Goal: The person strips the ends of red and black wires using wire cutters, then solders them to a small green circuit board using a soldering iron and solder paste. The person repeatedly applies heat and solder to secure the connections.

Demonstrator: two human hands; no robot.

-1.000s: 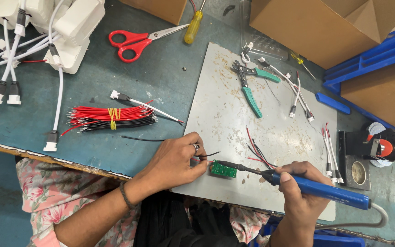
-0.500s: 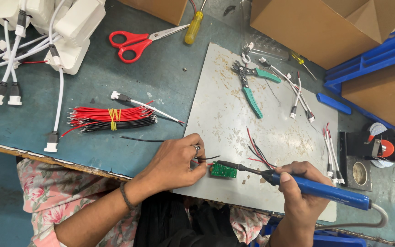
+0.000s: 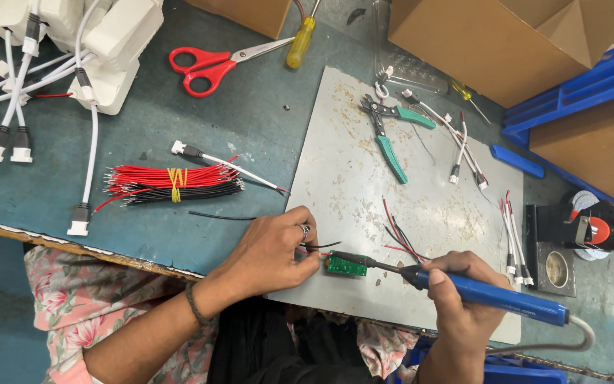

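1. Barely anything has shifted since a second ago: both hands sit in the same spots and the iron's tip is still at the board.
2. Using the grey metal sheet (image 3: pixel 364 185) as the landmark: at its near edge lies a small green circuit board (image 3: pixel 345 266).
3. Left hand (image 3: pixel 271 252) rests on that near edge, fingers pinched together on thin wires just left of the board, ring on one finger.
4. Right hand (image 3: pixel 463 299) is wrapped tight around a blue soldering iron (image 3: pixel 492 297) over the sheet's near right corner, its dark tip touching the board's right side.
5. Loose red and black wires (image 3: pixel 399 238) lie on the sheet just behind the board.
6. Left of the sheet, a bundle of red and black wires (image 3: pixel 172 183) tied with a yellow band.
7. Toward the sheet's far side, green-handled pliers (image 3: pixel 386 135).
8. Beyond its far left corner, red scissors (image 3: pixel 211 65) and a yellow-handled screwdriver (image 3: pixel 301 43).
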